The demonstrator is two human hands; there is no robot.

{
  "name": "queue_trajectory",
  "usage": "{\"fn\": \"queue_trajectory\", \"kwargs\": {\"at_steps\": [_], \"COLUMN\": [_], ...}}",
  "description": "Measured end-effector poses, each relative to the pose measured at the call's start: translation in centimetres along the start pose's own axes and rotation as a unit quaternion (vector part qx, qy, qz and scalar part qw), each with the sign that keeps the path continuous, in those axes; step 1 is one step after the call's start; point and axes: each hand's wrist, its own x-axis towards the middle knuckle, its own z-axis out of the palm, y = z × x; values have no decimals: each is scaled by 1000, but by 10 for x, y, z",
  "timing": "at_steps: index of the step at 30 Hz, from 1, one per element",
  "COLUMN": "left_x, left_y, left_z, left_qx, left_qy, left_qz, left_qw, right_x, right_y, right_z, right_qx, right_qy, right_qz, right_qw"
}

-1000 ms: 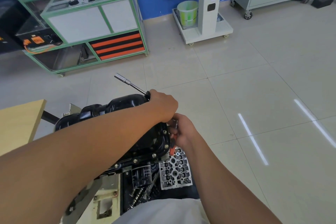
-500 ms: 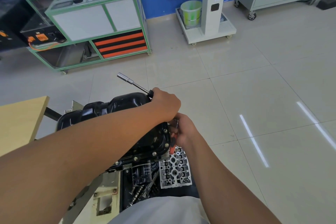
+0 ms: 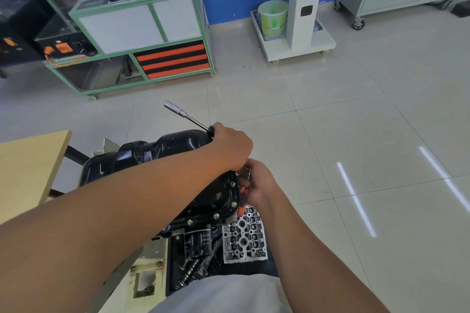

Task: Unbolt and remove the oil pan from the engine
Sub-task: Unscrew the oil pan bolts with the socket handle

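Hands unmoved, left hand (image 3: 232, 146) gripping one socket wrench (image 3: 187, 116), one oil pan (image 3: 162, 155)

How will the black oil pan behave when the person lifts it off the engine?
The oil pan looks like rigid pressed metal, so it should stay stiff. Its glossy surface may be slippery. Bolts remain along its flange, so it probably will not move yet.

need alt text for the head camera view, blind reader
A person's left hand grips a socket wrench above a black oil pan whose rim bolts are in place. Their right hand holds a red-handled tool at the pan's edge, over a tiled workshop floor.
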Motion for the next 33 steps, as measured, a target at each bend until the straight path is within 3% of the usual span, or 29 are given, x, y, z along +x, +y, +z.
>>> {"fn": "queue_trajectory", "kwargs": {"at_steps": [26, 33], "left_x": [-2, -3], "left_y": [3, 5], "left_z": [0, -1], "left_qx": [-2, 39], "left_qy": [4, -47], "left_qz": [-9, -6], "left_qw": [1000, 998], "right_x": [-2, -3], "right_y": [-2, 0], "right_z": [0, 0], "right_qx": [-20, -21], "right_qy": [0, 3], "right_qz": [-1, -6], "right_qw": [1000, 1000]}}
